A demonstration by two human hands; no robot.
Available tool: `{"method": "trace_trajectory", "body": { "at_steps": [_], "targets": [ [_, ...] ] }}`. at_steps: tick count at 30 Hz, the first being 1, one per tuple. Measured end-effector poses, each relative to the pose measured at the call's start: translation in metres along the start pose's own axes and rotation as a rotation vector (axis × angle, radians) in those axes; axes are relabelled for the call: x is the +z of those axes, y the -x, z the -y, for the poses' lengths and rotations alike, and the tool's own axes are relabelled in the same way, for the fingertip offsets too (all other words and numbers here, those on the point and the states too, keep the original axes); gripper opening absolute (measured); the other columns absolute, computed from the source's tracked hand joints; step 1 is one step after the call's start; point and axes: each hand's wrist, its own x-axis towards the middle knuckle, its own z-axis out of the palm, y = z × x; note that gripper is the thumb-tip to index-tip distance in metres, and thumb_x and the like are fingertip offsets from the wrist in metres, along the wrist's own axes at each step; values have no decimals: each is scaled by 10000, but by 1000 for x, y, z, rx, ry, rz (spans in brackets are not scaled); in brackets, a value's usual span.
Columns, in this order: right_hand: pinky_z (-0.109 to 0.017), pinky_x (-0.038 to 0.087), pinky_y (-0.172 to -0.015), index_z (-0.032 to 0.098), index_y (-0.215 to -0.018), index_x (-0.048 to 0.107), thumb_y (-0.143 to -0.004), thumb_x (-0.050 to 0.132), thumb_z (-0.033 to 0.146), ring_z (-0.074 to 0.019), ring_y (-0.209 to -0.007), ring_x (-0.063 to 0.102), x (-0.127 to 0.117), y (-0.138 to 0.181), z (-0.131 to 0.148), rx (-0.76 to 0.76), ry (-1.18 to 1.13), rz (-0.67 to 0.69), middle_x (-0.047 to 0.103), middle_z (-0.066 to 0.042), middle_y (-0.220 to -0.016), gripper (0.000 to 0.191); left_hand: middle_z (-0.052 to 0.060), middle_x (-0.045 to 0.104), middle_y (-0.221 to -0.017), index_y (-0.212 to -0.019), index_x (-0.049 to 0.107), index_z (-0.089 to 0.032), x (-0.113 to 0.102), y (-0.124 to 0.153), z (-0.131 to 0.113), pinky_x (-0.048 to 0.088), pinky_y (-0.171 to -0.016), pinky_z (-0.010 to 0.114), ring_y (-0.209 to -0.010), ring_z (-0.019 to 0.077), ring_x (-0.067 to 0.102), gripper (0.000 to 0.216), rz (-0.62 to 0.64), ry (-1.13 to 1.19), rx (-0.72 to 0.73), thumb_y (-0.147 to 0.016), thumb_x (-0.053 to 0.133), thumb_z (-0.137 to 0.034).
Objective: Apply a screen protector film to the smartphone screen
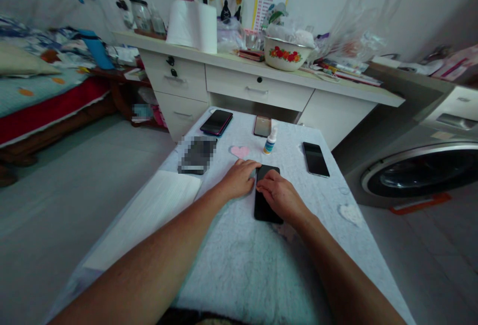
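Note:
A black smartphone (266,210) lies flat on the cloth-covered table, screen up, between my hands. My left hand (241,178) is at its upper left edge, with fingertips on the corner and the thumb along the side. Over the middle of the screen, my right hand (280,195) has its fingers bent and pressed together; whatever they may hold is hidden. Just beyond the phone stands a small white spray bottle (269,143) with a blue and yellow label.
Another phone (315,159) lies at the right, a smaller one (263,126) at the back, and stacked phones (216,122) at the back left. A blurred-out dark device (197,155) and white paper sheets (149,215) lie left. Beyond are a white desk (231,78) and washing machine (421,151).

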Motion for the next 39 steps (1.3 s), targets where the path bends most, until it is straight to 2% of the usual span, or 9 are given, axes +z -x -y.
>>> {"method": "trace_trajectory", "body": {
  "at_steps": [6, 12, 19, 28, 39],
  "targets": [
    [-252, 457, -732, 173, -872, 715, -885, 522, 109, -134, -761, 564, -2, 4, -1, -59, -40, 12, 585, -61, -923, 204, 87, 588, -1300, -1243, 550, -162, 0, 0, 1, 363, -1073, 413, -1214, 238, 487, 501, -7, 6, 2, -746, 519, -104],
    [-231, 445, -693, 166, -842, 716, -854, 554, 80, -109, -728, 545, -10, 13, 1, -206, -159, 123, 573, -40, -886, 184, 96, 573, -1320, -1263, 536, -149, -3, 2, -1, 353, -1080, 406, -1225, 232, 477, 527, 4, 22, -3, -739, 511, -94],
    [-227, 443, -708, 158, -776, 704, -869, 556, 82, -117, -763, 544, -19, 17, 9, -271, -267, 265, 583, -31, -827, 190, 87, 575, -1318, -1262, 541, -164, -3, 3, 0, 340, -1089, 413, -1227, 235, 477, 522, 0, 27, 11, -746, 495, -99],
    [-222, 433, -712, 149, -763, 702, -834, 540, 27, -119, -774, 545, -26, 8, 9, -314, -272, 354, 606, -28, -814, 214, 94, 569, -1324, -1272, 535, -164, -3, 2, -2, 348, -1086, 413, -1233, 233, 473, 521, 5, 41, 4, -757, 493, -99],
    [-257, 444, -736, 156, -785, 721, -814, 521, 22, -128, -754, 551, -27, -15, -6, -296, -150, 280, 628, -40, -844, 243, 97, 561, -1344, -1310, 494, -161, -2, 2, -1, 368, -1074, 414, -1245, 226, 476, 590, -10, 72, -26, -730, 481, -53]
  ]
}}
